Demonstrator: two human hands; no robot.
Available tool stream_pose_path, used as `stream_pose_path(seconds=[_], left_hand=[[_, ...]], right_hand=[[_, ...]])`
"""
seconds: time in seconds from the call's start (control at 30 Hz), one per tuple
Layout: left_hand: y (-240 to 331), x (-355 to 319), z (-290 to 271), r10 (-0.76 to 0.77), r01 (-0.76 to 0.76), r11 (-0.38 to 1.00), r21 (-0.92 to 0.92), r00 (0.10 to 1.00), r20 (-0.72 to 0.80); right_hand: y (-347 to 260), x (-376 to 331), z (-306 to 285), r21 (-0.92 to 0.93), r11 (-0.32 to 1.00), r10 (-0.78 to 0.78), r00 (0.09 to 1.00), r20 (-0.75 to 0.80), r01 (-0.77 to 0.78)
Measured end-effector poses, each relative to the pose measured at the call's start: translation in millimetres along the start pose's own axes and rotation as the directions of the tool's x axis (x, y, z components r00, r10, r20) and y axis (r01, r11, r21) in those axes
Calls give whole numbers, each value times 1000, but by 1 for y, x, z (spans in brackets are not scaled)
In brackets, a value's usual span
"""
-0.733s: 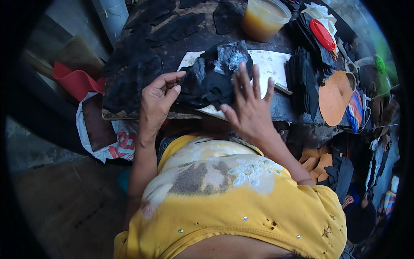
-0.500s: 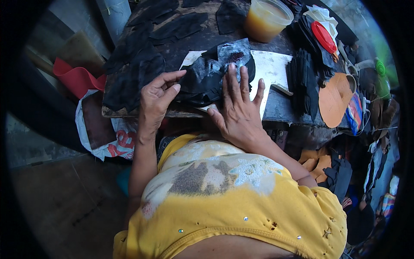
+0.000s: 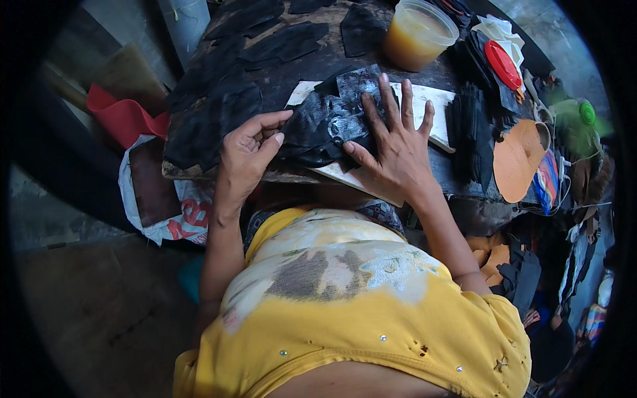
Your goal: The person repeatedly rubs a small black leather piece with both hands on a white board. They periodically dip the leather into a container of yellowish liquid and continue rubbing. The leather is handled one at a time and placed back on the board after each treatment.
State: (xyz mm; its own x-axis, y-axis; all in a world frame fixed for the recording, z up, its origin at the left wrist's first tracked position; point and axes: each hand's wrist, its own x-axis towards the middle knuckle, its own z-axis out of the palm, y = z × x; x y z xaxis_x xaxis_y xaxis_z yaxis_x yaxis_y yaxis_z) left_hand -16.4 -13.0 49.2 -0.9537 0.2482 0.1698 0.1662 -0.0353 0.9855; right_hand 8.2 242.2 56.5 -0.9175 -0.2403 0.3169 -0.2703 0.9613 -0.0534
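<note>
A glossy black leather piece (image 3: 328,119) lies on a white board (image 3: 434,113) on the dark worktable (image 3: 312,63). My right hand (image 3: 395,142) lies flat on the piece's right side, fingers spread and pressing down. My left hand (image 3: 249,149) pinches the piece's left edge between thumb and fingers. More black cut pieces (image 3: 219,106) lie stacked to the left and farther back on the table.
A clear tub of amber liquid (image 3: 418,33) stands at the back. A tan sole-shaped piece (image 3: 517,159), a red lid (image 3: 502,63), a stack of black pieces (image 3: 471,129) and a green bottle (image 3: 577,123) crowd the right. A red sheet (image 3: 119,119) and a white bag (image 3: 166,212) sit at the left.
My right hand has slid forward and up over the black piece, smoothing it flat. My left hand has stayed on the left edge.
</note>
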Motion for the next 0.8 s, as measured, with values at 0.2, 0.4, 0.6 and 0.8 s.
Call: stream_pose_path(seconds=[0.2,0.4,0.6,0.8], left_hand=[[7,0,-11,-64,64,998,12,998,12],[7,4,-17,-144,143,989,25,990,9],[9,14,-8,-188,188,981,41,982,-14],[10,12,-15,-216,217,976,6,976,-18]], right_hand=[[-17,2,-1,-6,980,-199,977,78,200],[-39,5,2,144,931,-345,937,51,335],[-49,5,0,163,905,-404,914,47,392],[-36,13,-30,454,790,-502,860,93,412]])
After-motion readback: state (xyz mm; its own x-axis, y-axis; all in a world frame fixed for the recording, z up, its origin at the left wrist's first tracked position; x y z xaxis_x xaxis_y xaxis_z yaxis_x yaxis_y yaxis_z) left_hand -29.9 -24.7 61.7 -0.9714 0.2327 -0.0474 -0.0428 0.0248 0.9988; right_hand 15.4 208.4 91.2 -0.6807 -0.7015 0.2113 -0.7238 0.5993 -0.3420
